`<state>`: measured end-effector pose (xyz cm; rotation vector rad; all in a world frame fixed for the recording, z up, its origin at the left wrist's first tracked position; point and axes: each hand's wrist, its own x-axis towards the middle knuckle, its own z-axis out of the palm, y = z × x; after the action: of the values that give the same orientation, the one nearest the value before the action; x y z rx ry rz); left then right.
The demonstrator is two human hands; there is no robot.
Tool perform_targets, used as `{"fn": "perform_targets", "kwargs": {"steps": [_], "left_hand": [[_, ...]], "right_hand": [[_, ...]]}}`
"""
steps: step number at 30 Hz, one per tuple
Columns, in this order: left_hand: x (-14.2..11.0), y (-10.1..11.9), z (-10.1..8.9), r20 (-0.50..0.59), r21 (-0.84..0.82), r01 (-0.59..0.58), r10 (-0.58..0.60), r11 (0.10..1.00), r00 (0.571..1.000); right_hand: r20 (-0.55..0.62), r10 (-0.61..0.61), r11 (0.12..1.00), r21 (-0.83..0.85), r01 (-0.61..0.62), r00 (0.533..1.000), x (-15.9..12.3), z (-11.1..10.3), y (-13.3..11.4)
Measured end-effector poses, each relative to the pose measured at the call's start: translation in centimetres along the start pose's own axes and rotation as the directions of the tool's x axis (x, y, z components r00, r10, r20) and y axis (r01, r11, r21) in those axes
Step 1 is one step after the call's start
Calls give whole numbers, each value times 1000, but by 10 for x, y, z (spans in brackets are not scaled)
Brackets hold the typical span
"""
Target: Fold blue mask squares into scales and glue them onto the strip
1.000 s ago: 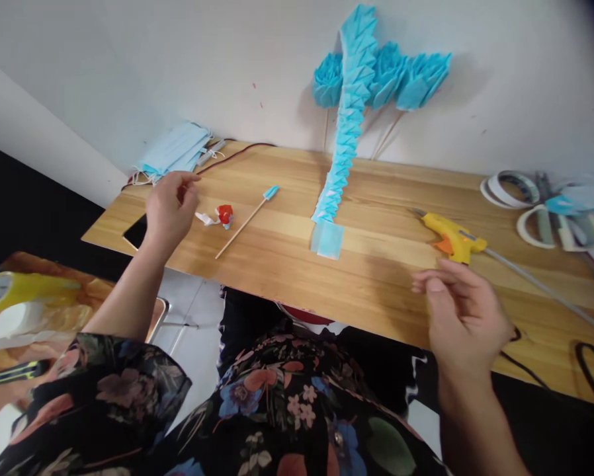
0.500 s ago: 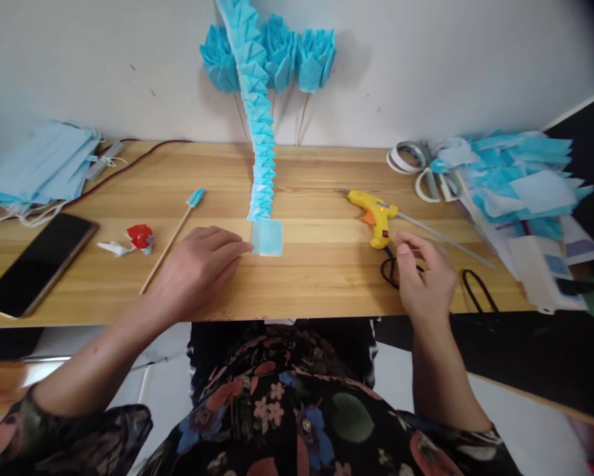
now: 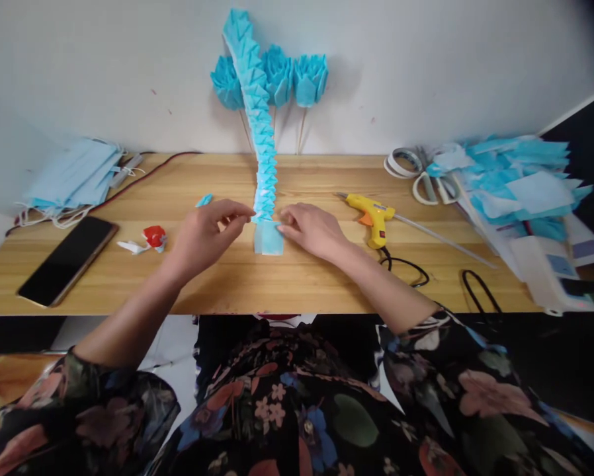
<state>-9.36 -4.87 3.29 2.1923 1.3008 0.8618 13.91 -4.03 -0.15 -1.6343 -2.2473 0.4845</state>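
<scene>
A long light-blue strip of pleated, pointed folds [image 3: 260,125] runs from in front of the wall down to the table. Its near end reaches a flat pale-blue square [image 3: 272,241] on the wood. My left hand [image 3: 210,231] pinches the strip's left edge, just above the square, thumb and forefinger together. On the opposite side, my right hand [image 3: 311,228] has its fingers bent and closed at the right edge, the thumb near the square's top corner. A stick with a blue tip [image 3: 204,200] lies mostly behind my left hand.
Blue flowers on sticks [image 3: 310,79] lean on the wall. A yellow glue gun [image 3: 374,215] with a glue stick lies to the right, near scissors [image 3: 426,188], a tape roll [image 3: 403,162] and blue scraps [image 3: 520,178]. Leftward are face masks [image 3: 76,173], a phone [image 3: 69,261] and a red wrapper [image 3: 155,237].
My right hand has come left from beside the glue gun to the strip's right edge. My left hand has risen from the square's left side to the strip. The camera view has shifted slightly.
</scene>
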Motion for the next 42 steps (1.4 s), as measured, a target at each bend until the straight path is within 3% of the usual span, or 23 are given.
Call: {"fn": "perform_targets", "kwargs": {"steps": [3, 6, 10, 13, 18, 22, 25, 27, 30, 36, 42], "left_hand": [[11, -6, 7, 13, -70, -7, 8, 998, 1000], [24, -5, 18, 20, -105, -62, 64, 993, 998], [42, 2, 35, 133, -232, -87, 121, 969, 984], [51, 3, 48, 199, -424, -10, 104, 906, 974], [49, -3, 58, 160, -582, 160, -81, 797, 984], [42, -4, 57, 107, -586, 183, -148, 789, 983], [40, -2, 58, 60, -561, 146, -136, 815, 989], [40, -2, 60, 41, -537, 123, -119, 835, 992], [41, -4, 64, 44, -557, 117, -111, 823, 993], [42, -9, 63, 109, -704, 193, -164, 683, 980], [42, -8, 59, 53, -708, 131, -133, 694, 990]], "right_hand": [[56, 1, 999, 32, -3, 998, 11, 5, 3], [68, -47, 985, 167, 35, 997, 9, -4, 5], [-12, -135, 931, 340, 131, 991, 5, -25, 3], [-119, -125, 881, 444, 165, 985, 8, -31, 4], [-264, 44, 652, 739, 173, 963, 15, -16, 22], [-212, 119, 535, 837, 117, 970, 9, -5, 31], [-107, 50, 564, 824, 60, 993, 3, -4, 24], [-96, 31, 615, 786, 56, 995, 1, -5, 18], [-186, 80, 664, 742, 87, 979, 0, -4, 13], [-291, 198, 644, 758, 99, 936, 1, -4, 19], [-344, 202, 692, 713, 115, 917, 0, -3, 19]]}}
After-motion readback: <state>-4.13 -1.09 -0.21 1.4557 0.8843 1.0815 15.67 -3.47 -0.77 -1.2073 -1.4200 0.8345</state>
